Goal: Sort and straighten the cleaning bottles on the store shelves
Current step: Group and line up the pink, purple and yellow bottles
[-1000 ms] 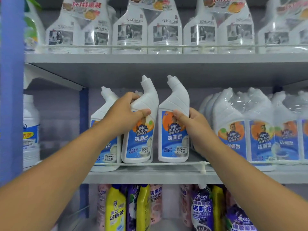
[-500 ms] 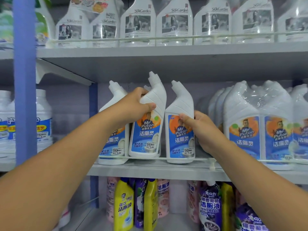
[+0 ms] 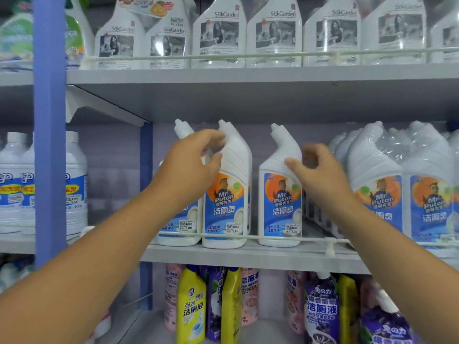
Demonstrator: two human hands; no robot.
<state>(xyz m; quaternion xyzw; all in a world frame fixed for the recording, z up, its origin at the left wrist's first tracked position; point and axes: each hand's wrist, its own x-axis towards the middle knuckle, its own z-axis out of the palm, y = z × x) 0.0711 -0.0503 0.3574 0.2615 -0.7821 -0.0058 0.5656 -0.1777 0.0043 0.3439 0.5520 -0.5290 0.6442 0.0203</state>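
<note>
Your left hand point(image 3: 191, 165) is pinching the neck of the middle Mr Puton toilet cleaner bottle point(image 3: 229, 194) between loosely curled fingers and thumb. Your right hand point(image 3: 315, 170) is hovering at the shoulder of the right Mr Puton bottle point(image 3: 280, 194), its fingers curled; whether they are gripping it you cannot tell. Both bottles are standing upright at the middle shelf's point(image 3: 248, 256) front edge, behind the rail.

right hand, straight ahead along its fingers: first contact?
Most likely the sloped shoulder of the right Mr Puton bottle. The right hand hovers at its neck, thumb almost touching. Depth is uncertain; the curled fingers may pass just beside it.
</note>
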